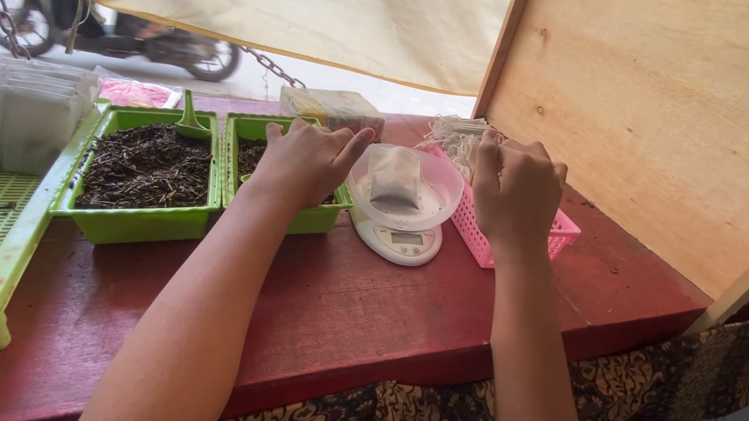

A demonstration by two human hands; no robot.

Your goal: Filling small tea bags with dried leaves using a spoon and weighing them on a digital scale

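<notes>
A sachet [395,178] lies in the clear bowl [424,207] on a small scale [397,239], set between two supplies. Left hand [306,164], fingers loosely curled, rests over a green tray [317,220] of dried leaf. Right hand [515,188], fingers bent together, reaches into the pink basket [482,234]; what it pinches cannot be told.

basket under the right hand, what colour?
Pink, a slatted plastic basket beside the small scale. The head view, the only one, shows it.
</notes>
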